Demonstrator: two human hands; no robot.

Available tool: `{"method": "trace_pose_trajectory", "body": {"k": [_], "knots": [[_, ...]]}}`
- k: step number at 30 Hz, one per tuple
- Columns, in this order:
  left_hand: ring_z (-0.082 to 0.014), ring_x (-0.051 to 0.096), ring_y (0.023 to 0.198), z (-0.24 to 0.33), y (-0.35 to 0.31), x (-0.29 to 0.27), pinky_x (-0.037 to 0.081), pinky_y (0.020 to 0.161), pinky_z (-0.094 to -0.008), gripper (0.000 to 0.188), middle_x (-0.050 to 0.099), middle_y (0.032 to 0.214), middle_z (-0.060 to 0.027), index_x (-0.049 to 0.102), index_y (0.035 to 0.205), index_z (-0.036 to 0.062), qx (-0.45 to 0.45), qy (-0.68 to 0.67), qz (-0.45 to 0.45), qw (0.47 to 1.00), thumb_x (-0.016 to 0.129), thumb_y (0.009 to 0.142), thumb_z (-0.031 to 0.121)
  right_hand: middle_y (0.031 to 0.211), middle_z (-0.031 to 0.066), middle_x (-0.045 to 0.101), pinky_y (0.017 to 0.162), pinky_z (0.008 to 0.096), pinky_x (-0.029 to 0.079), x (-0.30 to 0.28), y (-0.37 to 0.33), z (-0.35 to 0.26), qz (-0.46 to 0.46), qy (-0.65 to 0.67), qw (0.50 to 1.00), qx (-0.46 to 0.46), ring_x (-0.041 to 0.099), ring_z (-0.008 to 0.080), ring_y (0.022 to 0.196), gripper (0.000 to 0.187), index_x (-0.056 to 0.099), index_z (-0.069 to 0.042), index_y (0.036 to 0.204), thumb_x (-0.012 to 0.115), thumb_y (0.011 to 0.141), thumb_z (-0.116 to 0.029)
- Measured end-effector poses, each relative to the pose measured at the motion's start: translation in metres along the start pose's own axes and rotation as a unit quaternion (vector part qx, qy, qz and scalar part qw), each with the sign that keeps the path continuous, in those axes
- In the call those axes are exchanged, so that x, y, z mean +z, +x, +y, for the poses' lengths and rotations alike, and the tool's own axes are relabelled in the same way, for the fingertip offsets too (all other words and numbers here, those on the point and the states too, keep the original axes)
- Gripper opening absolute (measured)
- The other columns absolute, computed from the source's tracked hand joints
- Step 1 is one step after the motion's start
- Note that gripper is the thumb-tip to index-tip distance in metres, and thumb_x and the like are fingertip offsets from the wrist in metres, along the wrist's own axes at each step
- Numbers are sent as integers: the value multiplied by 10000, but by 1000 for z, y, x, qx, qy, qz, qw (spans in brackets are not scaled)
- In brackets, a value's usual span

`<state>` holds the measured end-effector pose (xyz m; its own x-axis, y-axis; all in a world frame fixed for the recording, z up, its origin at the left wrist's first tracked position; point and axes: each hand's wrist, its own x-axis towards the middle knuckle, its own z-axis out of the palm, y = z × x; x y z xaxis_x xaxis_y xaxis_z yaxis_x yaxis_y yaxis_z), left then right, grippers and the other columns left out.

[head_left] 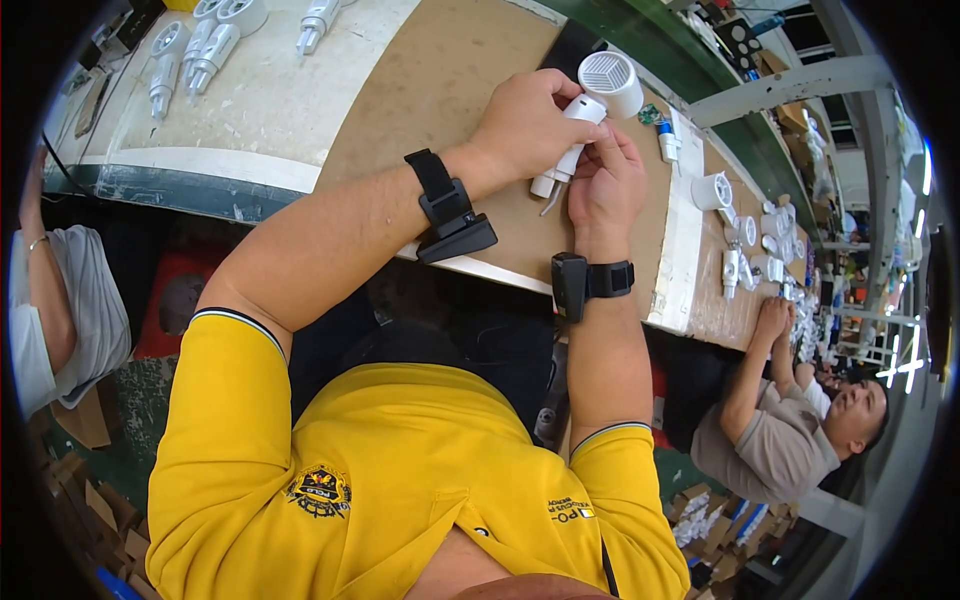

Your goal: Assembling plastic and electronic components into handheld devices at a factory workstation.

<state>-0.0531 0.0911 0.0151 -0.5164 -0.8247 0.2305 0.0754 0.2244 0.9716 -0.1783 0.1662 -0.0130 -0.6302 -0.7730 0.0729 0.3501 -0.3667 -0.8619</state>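
Left hand [525, 122]: grip closed on the white plastic, round-headed handheld device [590, 107], near the desk's [420, 110] far edge. Right hand [608, 185]: fingers partly curled against it; clamping cannot be confirmed. Device is probably light, rigid, slippery; hold by its handle.

Factory assembly workshop: long worn workbench [365, 55] bore matching white devices [212, 60] between ten and eleven o'clock, white parts [711, 191] between two and three; co-worker in grey shirt [765, 440] was at four, another in pale shirt [95, 310] at nine; cardboard [88, 415] lay toward eight; tube lights [914, 355] glowed near three
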Motion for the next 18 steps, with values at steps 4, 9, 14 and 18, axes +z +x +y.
{"method": "trace_pose_trajectory", "body": {"k": [4,9,14,18], "knots": [[-184,694,793,1,-1,4,560,725,-308,432,728,917,-130,677,1075,-43,33,52,34,998,824,773,229,1006,126,693,818,328,561,-6,5,3,-2,2,1000,13,677,211,864,178,626,45,1113,600,980,-70],[-195,701,798,1,-3,3,562,722,-315,456,729,909,-130,680,1080,-39,43,72,57,995,828,762,253,1002,136,695,813,326,566,-10,5,5,-27,-8,1000,0,684,216,867,184,621,47,1119,590,988,-78],[-182,697,849,-1,-1,-4,558,755,-306,413,724,967,-121,667,1106,-37,8,0,-1,1000,801,797,202,975,120,696,786,310,560,-10,0,3,-25,-41,999,-18,676,193,851,175,644,42,1092,628,970,-83],[-181,683,926,-19,7,-15,547,824,-307,380,707,1038,-93,641,1167,-15,-64,-217,-75,971,756,842,143,944,97,695,770,279,542,14,-12,1,36,-187,974,-119,660,160,836,161,671,40,1057,683,933,-63]]}}
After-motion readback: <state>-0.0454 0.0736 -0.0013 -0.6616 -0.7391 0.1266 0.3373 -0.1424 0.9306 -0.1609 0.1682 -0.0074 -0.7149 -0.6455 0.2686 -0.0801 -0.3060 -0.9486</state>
